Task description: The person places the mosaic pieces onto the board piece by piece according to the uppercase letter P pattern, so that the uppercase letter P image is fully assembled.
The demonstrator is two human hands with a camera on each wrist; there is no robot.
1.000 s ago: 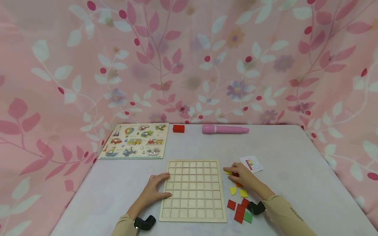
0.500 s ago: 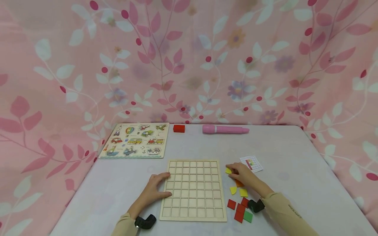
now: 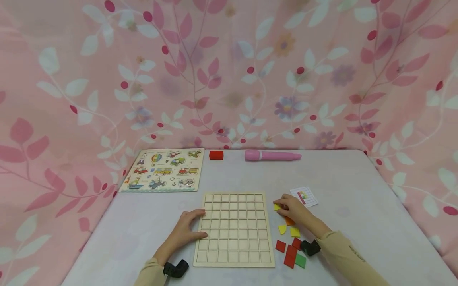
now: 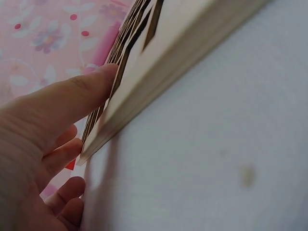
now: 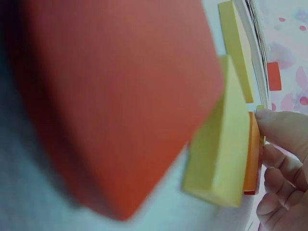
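Observation:
A pale wooden grid board (image 3: 233, 234) lies in the middle of the table. My left hand (image 3: 185, 228) rests at its left edge, fingers and thumb spread apart; in the left wrist view the thumb (image 4: 103, 77) lies on the board's rim. Just right of the board, my right hand (image 3: 293, 208) pinches a small yellow tile (image 3: 277, 207) with thumb and fingertips. Partly under that hand lies an orange tile (image 3: 289, 221). Nearer the front are a yellow quarter-round tile (image 3: 282, 229) and a yellow square tile (image 3: 295, 232).
Several red tiles (image 3: 290, 256) and a green tile (image 3: 300, 261) lie front right. A printed pattern card (image 3: 308, 200) sits beyond my right hand. Along the back are a picture puzzle board (image 3: 168, 184), a red block (image 3: 216, 155) and a pink pen-shaped object (image 3: 273, 155).
The right hand's fingers have drawn in around the yellow tile, and the hand has shifted slightly right. My left hand stays at the board's edge.

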